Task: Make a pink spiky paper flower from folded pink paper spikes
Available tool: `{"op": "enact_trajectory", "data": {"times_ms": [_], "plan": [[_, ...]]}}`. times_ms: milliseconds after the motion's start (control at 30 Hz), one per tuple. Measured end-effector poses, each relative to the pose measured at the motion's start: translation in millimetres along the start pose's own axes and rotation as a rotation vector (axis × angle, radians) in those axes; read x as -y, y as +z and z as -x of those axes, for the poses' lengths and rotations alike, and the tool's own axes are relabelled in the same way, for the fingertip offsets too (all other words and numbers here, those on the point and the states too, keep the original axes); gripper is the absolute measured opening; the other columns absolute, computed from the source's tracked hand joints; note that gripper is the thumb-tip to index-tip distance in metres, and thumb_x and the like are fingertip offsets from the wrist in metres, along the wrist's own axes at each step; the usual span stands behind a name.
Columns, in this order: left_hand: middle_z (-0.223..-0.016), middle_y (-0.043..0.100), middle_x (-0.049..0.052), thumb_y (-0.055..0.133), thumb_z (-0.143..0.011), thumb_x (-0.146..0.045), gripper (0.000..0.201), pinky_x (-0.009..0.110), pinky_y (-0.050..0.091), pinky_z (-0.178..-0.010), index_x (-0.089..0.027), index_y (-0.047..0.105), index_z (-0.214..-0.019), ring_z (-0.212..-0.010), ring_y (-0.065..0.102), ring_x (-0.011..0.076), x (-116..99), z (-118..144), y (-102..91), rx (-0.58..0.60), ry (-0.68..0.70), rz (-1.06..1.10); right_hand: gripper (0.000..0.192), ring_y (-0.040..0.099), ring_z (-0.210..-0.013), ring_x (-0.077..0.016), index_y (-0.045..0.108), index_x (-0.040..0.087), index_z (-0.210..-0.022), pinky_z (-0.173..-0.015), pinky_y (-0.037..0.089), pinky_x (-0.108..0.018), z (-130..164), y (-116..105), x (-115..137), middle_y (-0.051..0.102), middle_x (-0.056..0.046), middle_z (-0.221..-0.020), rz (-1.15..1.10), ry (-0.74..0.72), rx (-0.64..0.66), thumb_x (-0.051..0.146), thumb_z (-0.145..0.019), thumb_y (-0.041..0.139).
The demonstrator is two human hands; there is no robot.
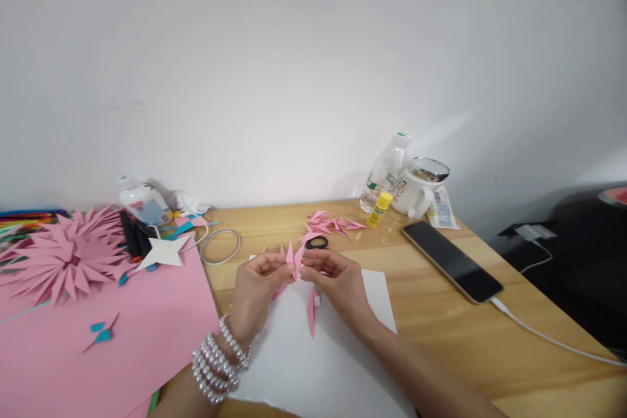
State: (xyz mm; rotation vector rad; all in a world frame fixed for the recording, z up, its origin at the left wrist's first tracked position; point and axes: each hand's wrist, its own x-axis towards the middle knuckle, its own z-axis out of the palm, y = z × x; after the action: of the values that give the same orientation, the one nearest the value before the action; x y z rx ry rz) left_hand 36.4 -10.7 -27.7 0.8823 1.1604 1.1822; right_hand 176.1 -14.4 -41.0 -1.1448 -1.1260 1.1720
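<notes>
hands (298, 281): pinching pink paper points (294, 258) | mug (416, 192) lettering: unreadable

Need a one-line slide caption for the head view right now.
Left hand and right hand pinch folded pink paper points above a white sheet on a wooden desk.

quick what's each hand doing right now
Left hand: closed, fingertips pinching the folded pink paper points.
Right hand: closed, pinching the same pink paper piece from the other side, above the white paper sheet.
</notes>
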Motion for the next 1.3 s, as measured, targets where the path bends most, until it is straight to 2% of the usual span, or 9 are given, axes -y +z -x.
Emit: {"op": "enact_trajectory", "data": {"times_ms": [200,333,833,1000,1133,1233,1300], "plan": [[-0.06,0.067,0.004,0.079,-0.049,-0.019,0.023,0.026,0.054,-0.062,-0.009,0.065,-0.065,-0.058,0.063,0.0137,-0.4,1.5,2.3,-0.032,-0.057,0.096,0.035,0.066,-0.069,-0.0198,0.065,0.015,-0.092,-0.064,0.054,-0.031,1.1,0.4,0.1,0.071,-0.006,-0.077,0.007,0.016,-0.016,0.024,-0.059,0.072],[-0.059,0.067,0.004,0.079,-0.046,-0.018,0.024,0.026,0.055,-0.061,-0.009,0.065,-0.062,-0.058,0.064,0.0146,-1.5,2.1,3.4,-0.057,-0.084,0.114,0.042,0.066,-0.067,-0.0194,0.062,0.015,-0.1,-0.066,0.054,-0.032,3.4,0.9,-1.9,0.071,-0.004,-0.073,0.046,0.032,-0.02,0.023,-0.06,0.071],[-0.056,0.067,0.004,0.08,-0.045,-0.017,0.023,0.026,0.055,-0.058,-0.01,0.063,-0.059,-0.056,0.064,0.0152,-0.6,2.4,2.6,-0.107,-0.1,0.081,0.044,0.066,-0.066,-0.0207,0.058,0.013,-0.103,-0.066,0.055,-0.035,2.2,2.3,-10.2,0.071,-0.004,-0.072,0.035,0.004,0.044,0.025,-0.062,0.069],[-0.061,0.068,0.002,0.077,-0.052,-0.019,0.018,0.023,0.053,-0.061,-0.013,0.066,-0.065,-0.058,0.062,0.0124,-2.6,5.0,2.1,-0.026,-0.038,0.04,0.045,0.066,-0.065,-0.0193,0.056,0.015,-0.103,-0.066,0.055,-0.033,0.5,2.6,-3.9,0.069,-0.003,-0.07,-0.03,0.003,0.039,0.026,-0.062,0.07],[-0.072,0.07,0.004,0.076,-0.055,-0.019,0.018,0.02,0.049,-0.059,-0.014,0.069,-0.071,-0.065,0.062,0.013,-7.4,7.6,1.3,0.061,0.01,-0.091,0.05,0.064,-0.063,-0.017,0.053,0.017,-0.104,-0.06,0.055,-0.029,-1.8,1.7,-2.2,0.065,-0.001,-0.069,-0.086,0.001,0.044,0.027,-0.059,0.072],[-0.067,0.069,0.004,0.074,-0.058,-0.023,0.015,0.021,0.049,-0.06,-0.013,0.069,-0.068,-0.063,0.061,0.0136,-9.0,7.7,0.7,0.096,0.008,-0.158,0.055,0.063,-0.062,-0.0151,0.051,0.018,-0.105,-0.06,0.053,-0.027,-2.1,2.4,-4.3,0.063,0.001,-0.068,-0.13,0.003,0.074,0.028,-0.057,0.075],[-0.062,0.067,0.003,0.074,-0.057,-0.025,0.015,0.023,0.05,-0.06,-0.013,0.068,-0.062,-0.06,0.061,0.0137,-8.7,7.0,0.4,0.074,-0.003,-0.183,0.056,0.063,-0.064,-0.0146,0.051,0.017,-0.105,-0.06,0.053,-0.026,-1.8,3.2,-4.9,0.063,0.001,-0.068,-0.142,0.0,0.081,0.028,-0.056,0.075]]}}
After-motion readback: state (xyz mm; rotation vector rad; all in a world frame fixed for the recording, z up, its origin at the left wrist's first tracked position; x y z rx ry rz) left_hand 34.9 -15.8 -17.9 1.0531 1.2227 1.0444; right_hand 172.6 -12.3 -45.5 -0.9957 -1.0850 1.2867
